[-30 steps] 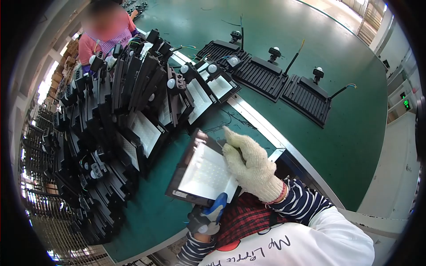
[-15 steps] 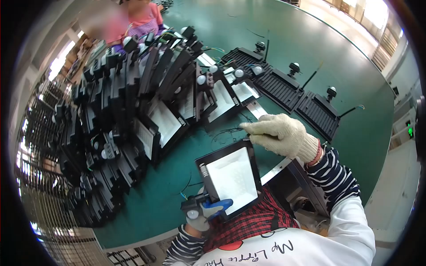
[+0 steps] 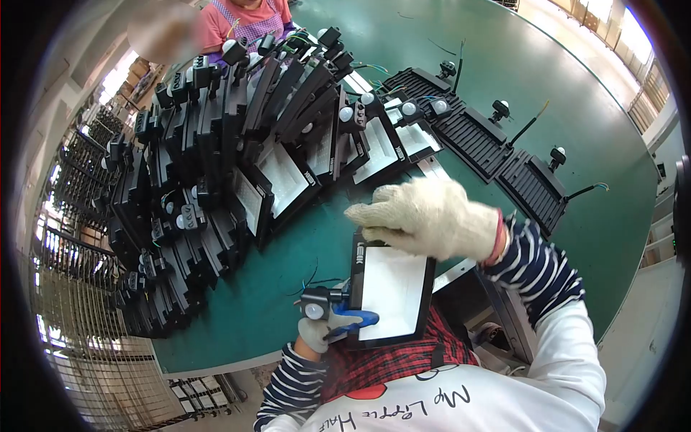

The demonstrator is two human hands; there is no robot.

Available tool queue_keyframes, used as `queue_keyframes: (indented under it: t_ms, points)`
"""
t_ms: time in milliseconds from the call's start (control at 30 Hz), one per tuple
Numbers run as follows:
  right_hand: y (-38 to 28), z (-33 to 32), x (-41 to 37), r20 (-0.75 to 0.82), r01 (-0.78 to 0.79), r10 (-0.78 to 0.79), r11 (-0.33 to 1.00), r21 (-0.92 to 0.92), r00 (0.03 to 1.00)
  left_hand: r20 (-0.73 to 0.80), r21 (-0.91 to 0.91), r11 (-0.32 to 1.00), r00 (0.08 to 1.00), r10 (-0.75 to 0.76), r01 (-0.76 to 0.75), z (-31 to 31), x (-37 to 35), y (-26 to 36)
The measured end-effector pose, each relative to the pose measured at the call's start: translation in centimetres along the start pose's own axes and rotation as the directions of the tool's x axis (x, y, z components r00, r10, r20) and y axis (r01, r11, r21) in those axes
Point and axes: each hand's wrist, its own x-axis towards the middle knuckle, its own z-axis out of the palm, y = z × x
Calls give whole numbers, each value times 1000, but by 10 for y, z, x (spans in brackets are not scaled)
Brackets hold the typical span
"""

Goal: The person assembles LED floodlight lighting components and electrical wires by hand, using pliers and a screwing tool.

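Note:
A black-framed floodlight (image 3: 392, 291) with a pale reflective face lies close to my body, at the table's near edge. My left hand (image 3: 324, 330), in a grey glove with blue coating, grips its lower left side, the thumb across the face. Beside that hand a motion sensor (image 3: 314, 304) with a white dome sticks out from the frame. My right hand (image 3: 428, 219), in a cream knitted glove, is over the floodlight's top edge and hides part of it. Its fingers are pressed together, pointing left; I cannot tell whether anything is between them.
Many black floodlights (image 3: 277, 183) stand in leaning rows on the green table (image 3: 317, 241) at left. Several more lie back-up, one being a ribbed floodlight (image 3: 533, 183) with a cable, at right. Across the table a person (image 3: 252, 25) in a checked apron stands behind the rows.
My right hand has moved left along the floodlight's top edge, from its right corner towards the left one. The floodlight has turned to a straighter angle in my left hand. The view has shifted slightly.

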Motion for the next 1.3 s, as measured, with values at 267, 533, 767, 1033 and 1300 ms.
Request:
queue_keyframes:
  t_ms: [267, 533, 767, 1033, 1300]
  points:
    - [47, -15, 49, 424, 358, -311, 933, -34, 851, 78, 302, 944, 984, -163, 133, -10, 17, 10]
    - [24, 8, 67, 414, 122, -308, 900, 419, 857, -12, 475, 859, 974, 227, -194, 2, -1, 20]
    - [0, 34, -18, 410, -527, 335, 457, 717, 848, 262, -462, 843, 865, 428, -276, -46, 23, -20]
    - [-93, 109, -34, -82, 85, 745, 34, 996, 663, -204, -472, 678, 818, 537, -563, -10, -17, -13]
    - [-76, 98, -58, -496, -256, 522, 823, 507, 694, -569, -359, 671, 722, 393, -648, 27, 0, -67]
